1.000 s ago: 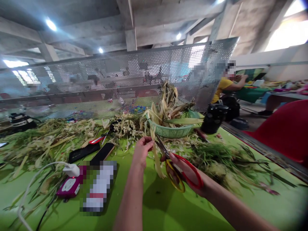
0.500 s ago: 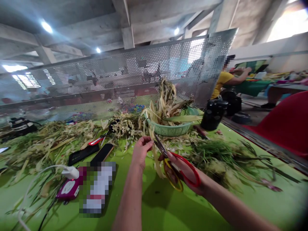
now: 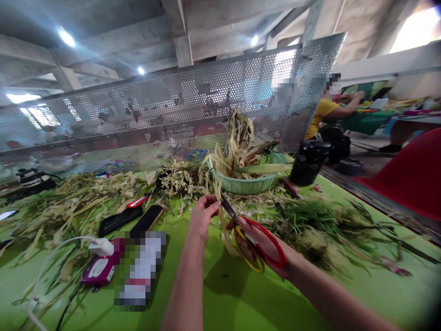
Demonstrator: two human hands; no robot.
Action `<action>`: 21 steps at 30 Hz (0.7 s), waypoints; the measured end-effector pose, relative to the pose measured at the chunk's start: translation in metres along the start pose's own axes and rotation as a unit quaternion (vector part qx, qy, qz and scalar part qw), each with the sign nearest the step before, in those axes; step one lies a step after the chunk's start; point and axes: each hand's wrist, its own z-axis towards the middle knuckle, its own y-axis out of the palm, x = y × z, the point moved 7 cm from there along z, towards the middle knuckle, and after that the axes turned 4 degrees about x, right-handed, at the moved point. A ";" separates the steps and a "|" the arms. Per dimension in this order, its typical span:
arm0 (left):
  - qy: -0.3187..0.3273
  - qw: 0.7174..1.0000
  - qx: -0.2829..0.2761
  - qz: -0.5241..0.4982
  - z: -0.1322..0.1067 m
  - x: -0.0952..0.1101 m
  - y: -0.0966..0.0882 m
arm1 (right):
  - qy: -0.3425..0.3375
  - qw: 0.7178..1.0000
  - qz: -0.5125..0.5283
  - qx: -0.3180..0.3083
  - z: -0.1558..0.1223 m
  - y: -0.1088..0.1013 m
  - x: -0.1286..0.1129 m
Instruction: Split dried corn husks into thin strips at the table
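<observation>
My left hand pinches a strip of dried corn husk between thumb and fingers, its lower end hanging down over the green table. Around the handles of a pair of scissors, one loop red and the other yellow, my right hand is closed. The dark blades point up and left and lie against the husk by my left fingertips. Just beyond my hands stands a pale green basket heaped with dried husks.
Husk scraps cover the table's left and back. Phones, a purple power strip and a red cutter lie left. Green plant fibres and a black canister are right. A perforated metal screen rises behind; a person in yellow sits beyond.
The scissor handles have shifted very slightly, and the two loops look a little closer together. My left hand stays in place on the husk. The view has turned slightly.
</observation>
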 end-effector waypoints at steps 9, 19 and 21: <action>-0.010 1.000 0.007 -0.029 -0.001 0.001 0.001 | -0.005 1.000 -0.008 0.013 0.000 0.000 -0.007; -0.020 0.999 0.008 -0.042 -0.002 0.000 0.000 | -0.023 0.999 -0.038 0.014 -0.003 0.001 -0.011; -0.021 0.999 0.008 -0.044 -0.002 0.000 -0.001 | -0.021 0.999 -0.044 0.024 -0.002 -0.001 -0.011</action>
